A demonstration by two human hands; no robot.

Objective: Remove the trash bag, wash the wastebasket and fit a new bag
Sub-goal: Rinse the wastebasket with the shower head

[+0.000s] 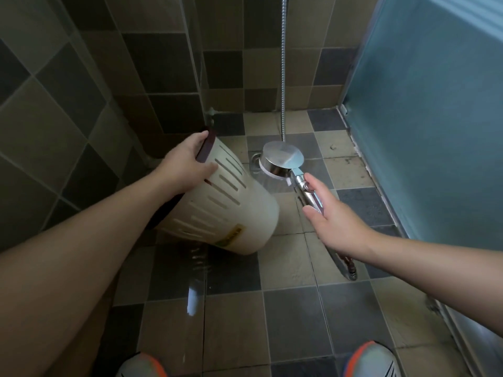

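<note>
A white slotted wastebasket [231, 205] with a dark red rim is tipped on its side above the tiled floor, its opening facing left. My left hand [185, 164] grips it at the rim. A chrome shower head [281, 157] hangs face down to its right, over the floor drain [255, 160]. Its handle [309, 195] runs under my right hand [334, 216]. The fingers are spread along the handle and I cannot tell whether they hold it. No trash bag is in view.
Water runs down the floor tiles [196, 268] below the basket. A metal hose [284, 63] hangs down the back wall. A glass panel [190, 63] stands at the left, a frosted blue door [435, 104] at the right. My shoes [373, 360] are at the bottom.
</note>
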